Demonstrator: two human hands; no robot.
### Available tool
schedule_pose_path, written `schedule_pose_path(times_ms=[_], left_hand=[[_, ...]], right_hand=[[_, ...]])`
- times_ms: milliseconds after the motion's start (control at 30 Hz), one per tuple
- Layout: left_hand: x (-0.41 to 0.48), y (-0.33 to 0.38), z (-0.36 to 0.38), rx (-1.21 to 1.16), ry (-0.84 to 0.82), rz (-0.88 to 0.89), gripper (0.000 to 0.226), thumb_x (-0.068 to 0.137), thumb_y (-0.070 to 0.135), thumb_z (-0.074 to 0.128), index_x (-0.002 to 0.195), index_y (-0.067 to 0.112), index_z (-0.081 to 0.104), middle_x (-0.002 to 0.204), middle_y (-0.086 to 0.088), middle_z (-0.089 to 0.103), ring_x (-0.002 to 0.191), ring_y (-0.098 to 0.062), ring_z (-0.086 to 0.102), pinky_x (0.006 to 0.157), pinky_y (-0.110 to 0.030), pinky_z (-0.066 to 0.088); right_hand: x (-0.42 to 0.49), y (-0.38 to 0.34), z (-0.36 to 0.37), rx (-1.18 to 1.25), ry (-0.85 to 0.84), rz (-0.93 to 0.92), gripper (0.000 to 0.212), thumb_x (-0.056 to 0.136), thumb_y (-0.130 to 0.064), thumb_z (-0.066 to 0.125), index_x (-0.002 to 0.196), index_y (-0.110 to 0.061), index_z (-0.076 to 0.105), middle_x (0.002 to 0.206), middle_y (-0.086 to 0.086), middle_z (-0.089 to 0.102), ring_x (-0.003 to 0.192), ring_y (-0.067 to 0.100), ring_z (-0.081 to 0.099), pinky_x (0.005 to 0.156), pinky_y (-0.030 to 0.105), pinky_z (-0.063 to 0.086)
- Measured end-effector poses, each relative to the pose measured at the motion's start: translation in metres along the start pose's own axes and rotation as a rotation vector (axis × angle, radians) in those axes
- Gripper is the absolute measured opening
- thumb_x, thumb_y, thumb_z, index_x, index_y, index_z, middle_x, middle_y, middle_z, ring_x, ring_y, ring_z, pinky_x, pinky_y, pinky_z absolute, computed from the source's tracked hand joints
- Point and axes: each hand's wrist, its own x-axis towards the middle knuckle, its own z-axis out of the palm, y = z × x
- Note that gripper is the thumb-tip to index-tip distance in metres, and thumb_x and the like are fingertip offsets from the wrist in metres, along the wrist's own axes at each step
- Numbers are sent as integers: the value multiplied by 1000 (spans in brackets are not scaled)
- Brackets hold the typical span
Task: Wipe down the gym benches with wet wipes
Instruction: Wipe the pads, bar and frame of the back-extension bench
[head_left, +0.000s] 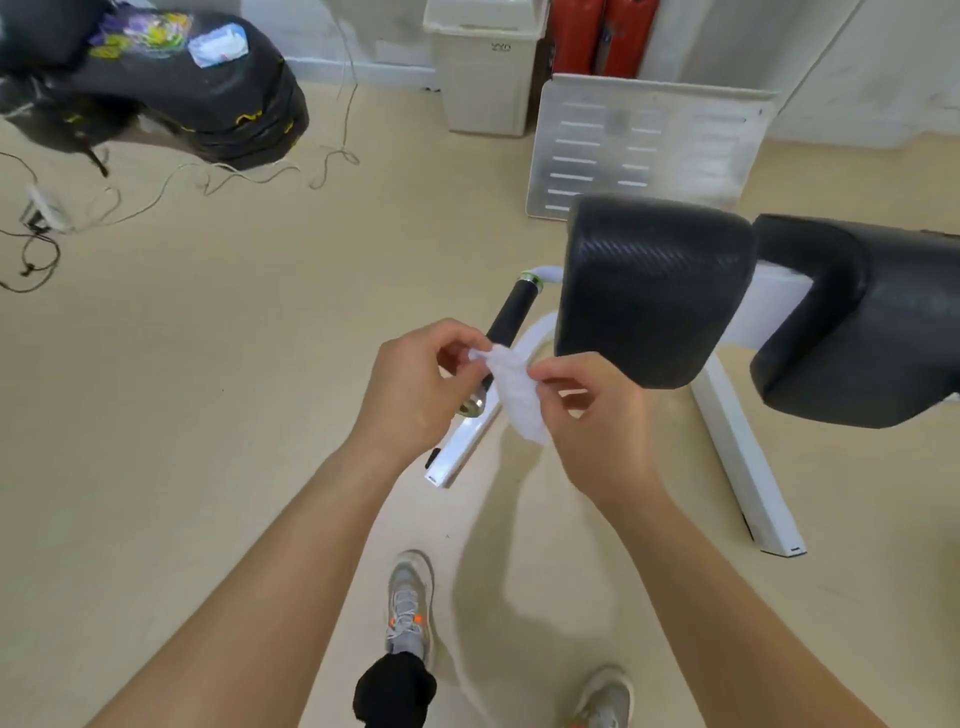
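Pinching a crumpled wipe (517, 400) between left hand (410, 397) and right hand (597, 421), apparently to unfold it for the bench (654, 291) just beyond.

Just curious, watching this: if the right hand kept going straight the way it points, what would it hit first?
Probably the left hand, which pinches the other end of the wet wipe that the right hand holds. A black handle lies beyond, lower down; depth is unclear.

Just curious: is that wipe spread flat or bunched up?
Bunched up: the wipe hangs crumpled between the left hand and right hand, both pinching it.
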Motion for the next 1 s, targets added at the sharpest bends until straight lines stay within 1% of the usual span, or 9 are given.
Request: schedule_pose_path(times_ms=[133,200,367,533,633,700,767,867,1000], left_hand=[[29,-38,-8,91,-18,-26,17,88,13,71,86,29,71,80,11,67,70,-6,59,65,-12,45],[40,-57,-7,152,-79,-34,19,87,12,67,86,31,69,78,12,64,66,-7,57,65,-21,49],[55,-82,-10,173,-282,-49,27,89,9,63,99,33,60,72,8,61,69,-11,57,65,-31,51],[56,-82,-14,104,-359,-26,38,92,7,54,82,41,65,76,12,65,73,-14,60,71,-30,50],[58,-79,-12,27,-371,-175,27,88,19,54,73,32,71,79,6,69,75,-20,64,69,-33,51],[59,-77,-8,-26,-367,-221,32,83,42,56,72,15,71,78,-9,67,72,-28,59,63,-37,50],[60,-77,-4,-10,-328,-204,42,81,57,66,71,16,72,70,1,69,69,-18,63,65,-32,50],[64,-79,3,11,-280,-174,29,81,49,78,71,23,74,69,12,71,67,-5,62,59,-14,44],[80,-89,11,-55,-286,-178,24,84,39,78,68,23,72,62,12,65,58,-5,54,56,-15,40]], right_hand=[[17,15,35,-73,51,70,21,94,-8,65,94,-26,74,94,-14,67,86,3,62,73,12,46],[21,22,52,-128,60,124,20,94,-10,64,94,-27,75,95,-14,67,85,6,61,74,16,46],[13,24,81,-31,120,258,24,97,-11,62,95,-33,72,97,-19,66,91,0,62,76,9,47],[11,17,86,232,146,496,15,97,-20,62,98,-26,75,102,-12,69,98,15,69,86,40,61],[17,11,89,266,156,549,7,94,-24,68,90,-21,73,90,-10,71,92,15,69,78,46,62],[21,12,91,215,203,547,6,90,-29,73,91,-24,71,87,-11,71,88,12,69,76,44,62],[23,12,91,197,232,561,19,86,-36,77,100,-30,66,90,-12,71,85,10,70,72,36,61],[24,14,91,141,228,523,5,89,-33,75,91,-32,70,85,-16,72,78,5,68,65,20,52],[33,22,96,156,293,523,4,89,-24,76,87,-27,74,88,-8,73,75,7,66,60,12,47]])
